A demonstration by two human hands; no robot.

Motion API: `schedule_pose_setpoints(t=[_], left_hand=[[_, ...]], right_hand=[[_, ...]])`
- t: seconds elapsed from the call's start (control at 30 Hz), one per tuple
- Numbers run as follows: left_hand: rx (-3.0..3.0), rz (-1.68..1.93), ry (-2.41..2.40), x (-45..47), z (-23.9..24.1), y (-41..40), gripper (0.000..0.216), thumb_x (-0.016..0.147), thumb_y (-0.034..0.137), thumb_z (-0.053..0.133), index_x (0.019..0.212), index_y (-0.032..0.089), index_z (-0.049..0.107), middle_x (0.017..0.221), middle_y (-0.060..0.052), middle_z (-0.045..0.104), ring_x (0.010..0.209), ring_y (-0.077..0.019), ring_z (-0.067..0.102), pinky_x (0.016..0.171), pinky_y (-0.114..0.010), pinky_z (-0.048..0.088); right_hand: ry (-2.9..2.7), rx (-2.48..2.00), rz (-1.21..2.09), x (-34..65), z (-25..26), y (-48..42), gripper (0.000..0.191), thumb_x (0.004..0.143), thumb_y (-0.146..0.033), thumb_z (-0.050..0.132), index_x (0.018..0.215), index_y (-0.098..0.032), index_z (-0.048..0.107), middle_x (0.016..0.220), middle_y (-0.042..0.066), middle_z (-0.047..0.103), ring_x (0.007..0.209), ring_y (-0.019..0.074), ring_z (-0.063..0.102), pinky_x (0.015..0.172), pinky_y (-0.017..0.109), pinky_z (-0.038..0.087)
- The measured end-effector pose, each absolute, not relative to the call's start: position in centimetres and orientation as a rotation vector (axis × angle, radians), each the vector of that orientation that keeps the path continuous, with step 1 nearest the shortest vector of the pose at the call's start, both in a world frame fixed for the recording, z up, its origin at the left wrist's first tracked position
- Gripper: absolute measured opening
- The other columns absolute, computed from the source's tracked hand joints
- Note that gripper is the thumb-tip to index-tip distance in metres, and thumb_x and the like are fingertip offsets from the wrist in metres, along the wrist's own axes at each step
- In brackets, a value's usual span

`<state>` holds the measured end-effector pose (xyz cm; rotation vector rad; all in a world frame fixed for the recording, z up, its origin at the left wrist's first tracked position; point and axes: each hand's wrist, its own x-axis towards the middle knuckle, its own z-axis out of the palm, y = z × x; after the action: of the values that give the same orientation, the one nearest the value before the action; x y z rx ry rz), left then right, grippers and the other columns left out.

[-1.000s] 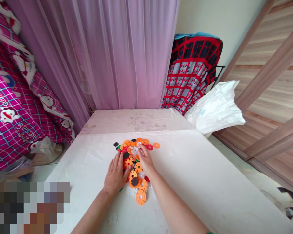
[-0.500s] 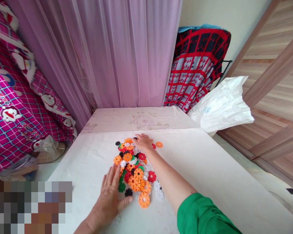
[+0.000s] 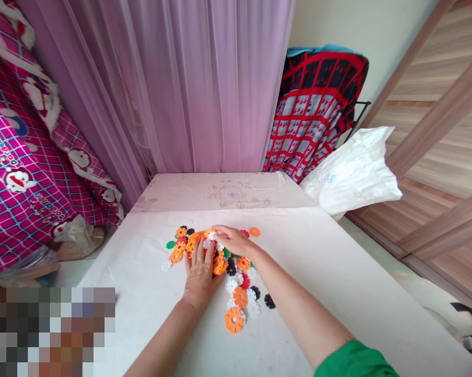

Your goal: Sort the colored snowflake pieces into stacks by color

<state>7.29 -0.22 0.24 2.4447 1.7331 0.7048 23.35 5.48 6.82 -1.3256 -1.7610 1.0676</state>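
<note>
A loose heap of notched plastic discs in orange, red, black, white and green lies on the white-covered table. My left hand (image 3: 200,271) rests on the heap, its fingers stretched out and pointing away from me over orange discs (image 3: 176,255). From the right, my right hand (image 3: 234,241) reaches across the far side, fingers extended to the left against white discs (image 3: 210,241). Both hands touch the pile, and neither is closed round a disc. Nearer to me lie a large orange disc (image 3: 234,320) and a black disc (image 3: 270,301). Discs beneath the palms are hidden.
The table (image 3: 322,272) has a floral strip along its far edge. A white plastic bag (image 3: 353,173) hangs at its right corner. Purple curtains (image 3: 204,89) stand behind, with a pink patterned cloth (image 3: 27,157) at left and wooden doors (image 3: 436,131) at right.
My left hand has moved forward and right onto the heap. My right hand has come slightly nearer. The discs have shifted, some spreading to the far left, others trailing toward me.
</note>
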Motion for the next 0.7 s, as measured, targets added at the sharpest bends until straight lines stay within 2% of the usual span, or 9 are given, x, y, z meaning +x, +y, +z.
schedule_pose_setpoints(t=[0.07, 0.13, 0.23, 0.3, 0.4, 0.47, 0.53, 0.63, 0.7], left_hand=[[2.399, 0.754, 1.736, 6.6, 0.9, 0.1, 0.063, 0.087, 0.041, 0.055, 0.144, 0.020, 0.042, 0.153, -0.019, 0.037, 0.143, -0.0335, 0.030, 0.112, -0.059, 0.025], [2.363, 0.771, 1.751, 5.4, 1.9, 0.8, 0.061, 0.087, 0.049, 0.053, 0.142, 0.023, 0.044, 0.152, -0.017, 0.040, 0.142, -0.0322, 0.033, 0.110, -0.057, 0.029], [2.335, 0.643, 1.781, 3.6, 3.9, 2.6, 0.067, 0.084, 0.056, 0.055, 0.143, 0.027, 0.044, 0.154, -0.015, 0.037, 0.144, -0.0331, 0.029, 0.112, -0.059, 0.025], [2.252, 0.449, 1.819, 3.2, 4.9, 3.9, 0.068, 0.083, 0.060, 0.054, 0.143, 0.030, 0.044, 0.157, -0.012, 0.031, 0.145, -0.0352, 0.025, 0.111, -0.065, 0.022], [2.228, 0.208, 1.726, 3.8, 5.3, 5.0, 0.061, 0.083, 0.061, 0.053, 0.137, 0.033, 0.051, 0.155, -0.009, 0.037, 0.145, -0.0360, 0.026, 0.110, -0.071, 0.016], [2.289, 0.201, 1.612, 4.3, 5.2, 4.6, 0.059, 0.083, 0.061, 0.052, 0.135, 0.032, 0.054, 0.154, -0.009, 0.038, 0.143, -0.0352, 0.029, 0.111, -0.070, 0.014], [2.362, 0.216, 1.503, 4.2, 5.0, 3.5, 0.058, 0.082, 0.062, 0.054, 0.131, 0.031, 0.058, 0.155, -0.009, 0.037, 0.143, -0.0358, 0.030, 0.112, -0.069, 0.013], [2.457, 0.214, 1.386, 2.6, 4.7, 0.8, 0.055, 0.082, 0.066, 0.053, 0.124, 0.033, 0.063, 0.155, -0.009, 0.036, 0.144, -0.0370, 0.026, 0.113, -0.068, 0.013], [2.503, 0.258, 1.392, 0.8, 4.1, -1.3, 0.070, 0.079, 0.072, 0.051, 0.138, 0.033, 0.051, 0.159, -0.012, 0.028, 0.145, -0.0400, 0.024, 0.111, -0.070, 0.015]], right_hand=[[-1.776, -1.313, 0.910, 24.5, 6.9, 2.4, 0.045, 0.086, -0.042, 0.056, 0.129, -0.028, 0.060, 0.122, 0.006, 0.068, 0.112, 0.0232, 0.063, 0.103, 0.042, 0.044], [-1.921, -1.330, 0.697, 25.4, 6.5, -1.5, 0.051, 0.082, -0.041, 0.061, 0.132, -0.030, 0.058, 0.138, 0.007, 0.057, 0.130, 0.0266, 0.049, 0.112, 0.048, 0.033], [-2.230, -1.379, 0.537, 25.9, 4.5, -6.6, 0.073, 0.063, -0.049, 0.077, 0.132, -0.033, 0.058, 0.155, 0.008, 0.034, 0.143, 0.0365, 0.028, 0.116, 0.060, 0.011], [-2.327, -1.438, 0.463, 25.9, 3.1, -7.9, 0.079, 0.062, -0.055, 0.077, 0.135, -0.033, 0.055, 0.158, 0.010, 0.028, 0.143, 0.0387, 0.023, 0.114, 0.065, 0.005], [-2.294, -1.549, 0.321, 25.5, 1.8, -5.8, 0.068, 0.076, -0.052, 0.070, 0.137, -0.031, 0.052, 0.152, 0.012, 0.038, 0.139, 0.0337, 0.033, 0.114, 0.060, 0.013], [-2.245, -1.554, 0.212, 25.2, 1.6, -2.8, 0.057, 0.083, -0.043, 0.065, 0.137, -0.028, 0.052, 0.142, 0.012, 0.050, 0.131, 0.0293, 0.044, 0.111, 0.052, 0.025], [-2.166, -1.552, 0.138, 24.9, 1.5, 0.0, 0.056, 0.085, -0.035, 0.062, 0.139, -0.026, 0.049, 0.135, 0.010, 0.057, 0.123, 0.0262, 0.050, 0.105, 0.044, 0.034], [-1.943, -1.621, 0.011, 24.6, 0.9, 2.3, 0.052, 0.087, -0.029, 0.056, 0.138, -0.020, 0.049, 0.131, 0.012, 0.059, 0.118, 0.0259, 0.053, 0.101, 0.042, 0.038], [-1.836, -1.624, -0.056, 24.4, 0.3, 2.0, 0.046, 0.090, -0.028, 0.050, 0.135, -0.018, 0.051, 0.132, 0.013, 0.058, 0.119, 0.0260, 0.052, 0.102, 0.042, 0.037]])
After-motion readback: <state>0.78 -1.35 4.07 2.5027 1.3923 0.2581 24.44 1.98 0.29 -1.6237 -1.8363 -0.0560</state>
